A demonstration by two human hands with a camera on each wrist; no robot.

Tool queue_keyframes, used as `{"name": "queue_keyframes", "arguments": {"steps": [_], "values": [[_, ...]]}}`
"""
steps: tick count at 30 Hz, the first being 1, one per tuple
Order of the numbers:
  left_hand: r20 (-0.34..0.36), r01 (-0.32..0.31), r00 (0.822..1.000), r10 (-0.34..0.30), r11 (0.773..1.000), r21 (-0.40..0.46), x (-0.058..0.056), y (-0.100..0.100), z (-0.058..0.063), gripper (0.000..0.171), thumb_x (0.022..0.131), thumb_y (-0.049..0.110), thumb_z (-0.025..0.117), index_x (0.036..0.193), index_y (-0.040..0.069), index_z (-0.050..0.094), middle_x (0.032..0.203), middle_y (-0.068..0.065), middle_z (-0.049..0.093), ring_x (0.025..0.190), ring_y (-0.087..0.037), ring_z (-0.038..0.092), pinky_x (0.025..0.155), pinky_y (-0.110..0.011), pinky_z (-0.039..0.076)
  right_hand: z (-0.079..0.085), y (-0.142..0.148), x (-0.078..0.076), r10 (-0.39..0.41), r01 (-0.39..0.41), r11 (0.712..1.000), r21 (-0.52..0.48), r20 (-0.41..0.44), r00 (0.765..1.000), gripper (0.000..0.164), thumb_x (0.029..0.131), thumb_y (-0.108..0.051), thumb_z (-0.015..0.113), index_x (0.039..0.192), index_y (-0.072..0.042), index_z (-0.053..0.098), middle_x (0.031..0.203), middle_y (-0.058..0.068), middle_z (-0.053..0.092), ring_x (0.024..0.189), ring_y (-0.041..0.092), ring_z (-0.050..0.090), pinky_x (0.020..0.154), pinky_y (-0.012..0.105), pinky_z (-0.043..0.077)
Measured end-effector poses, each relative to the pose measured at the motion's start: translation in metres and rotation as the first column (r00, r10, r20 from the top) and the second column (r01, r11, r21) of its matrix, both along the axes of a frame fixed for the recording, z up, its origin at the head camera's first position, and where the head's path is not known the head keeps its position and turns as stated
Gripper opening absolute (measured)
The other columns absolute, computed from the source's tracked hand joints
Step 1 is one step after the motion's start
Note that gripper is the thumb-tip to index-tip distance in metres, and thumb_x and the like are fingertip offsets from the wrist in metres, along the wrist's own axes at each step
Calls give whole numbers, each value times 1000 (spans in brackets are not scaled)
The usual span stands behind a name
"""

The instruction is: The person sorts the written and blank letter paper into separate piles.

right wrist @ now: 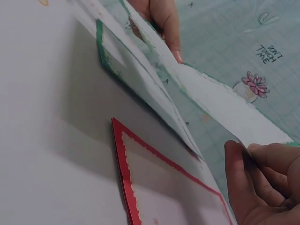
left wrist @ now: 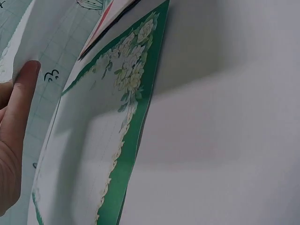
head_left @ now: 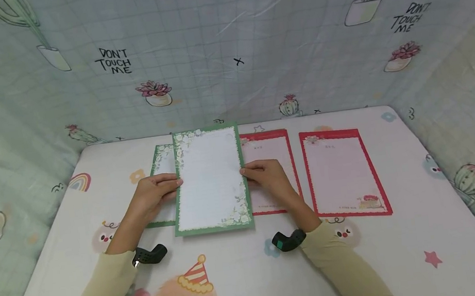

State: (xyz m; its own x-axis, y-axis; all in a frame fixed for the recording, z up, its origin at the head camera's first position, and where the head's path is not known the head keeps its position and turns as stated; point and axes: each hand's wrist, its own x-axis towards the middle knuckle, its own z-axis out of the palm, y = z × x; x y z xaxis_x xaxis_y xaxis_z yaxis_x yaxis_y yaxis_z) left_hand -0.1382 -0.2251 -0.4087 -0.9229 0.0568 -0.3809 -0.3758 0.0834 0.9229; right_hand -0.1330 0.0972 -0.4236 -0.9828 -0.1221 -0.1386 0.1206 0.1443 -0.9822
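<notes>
Between both hands is a sheet of paper (head_left: 210, 178) with a green border and white flowers in two corners, raised above the table. My left hand (head_left: 156, 194) pinches its left edge, thumb in front and fingers behind. On the opposite edge my right hand (head_left: 269, 176) pinches it the same way; the right wrist view shows that thumb and fingers (right wrist: 234, 173) at the paper's edge. Underneath lies another green-bordered sheet (left wrist: 89, 154), partly hidden by the held one in the head view. A red-bordered pink sheet (head_left: 271, 193) lies partly behind the right hand.
A second red-bordered sheet (head_left: 342, 175) lies farther right on the table. The white tablecloth (head_left: 406, 236) carries cartoon prints. Behind the table's far edge hangs a green-grey cloth (head_left: 224, 32) printed with cacti. Each wrist wears a black device (head_left: 150, 254).
</notes>
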Motion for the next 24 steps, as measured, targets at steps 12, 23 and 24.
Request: {"name": "queue_keyframes", "arguments": {"steps": [12, 23, 24], "values": [[-16, 12, 1000, -12, 1000, -2, 3, -14, 1, 55, 97, 14, 72, 140, -11, 49, 111, 0, 64, 88, -2, 69, 78, -17, 59, 0, -14, -3, -2, 4, 999, -52, 33, 999, 27, 92, -25, 78, 108, -3, 78, 103, 10, 75, 85, 17, 74, 81, 33, 63], [-24, -14, 1000, 15, 1000, 27, 6, -24, 3, 49, 95, 13, 74, 134, -8, 54, 102, 4, 68, 88, -2, 69, 77, -16, 59, 1, -24, -4, 2, -1, 999, -36, 13, 1000, 26, 93, -24, 78, 109, -4, 78, 102, 10, 75, 84, 18, 74, 83, 34, 63], [-25, -17, 1000, 18, 999, 27, 6, -25, 3, 50, 96, 14, 73, 136, -8, 53, 104, 4, 67, 89, -2, 68, 78, -16, 59, 1, -26, -4, 2, -2, 999, -35, 12, 1000, 25, 93, -24, 77, 109, -4, 78, 102, 9, 75, 85, 18, 74, 84, 34, 63]]}}
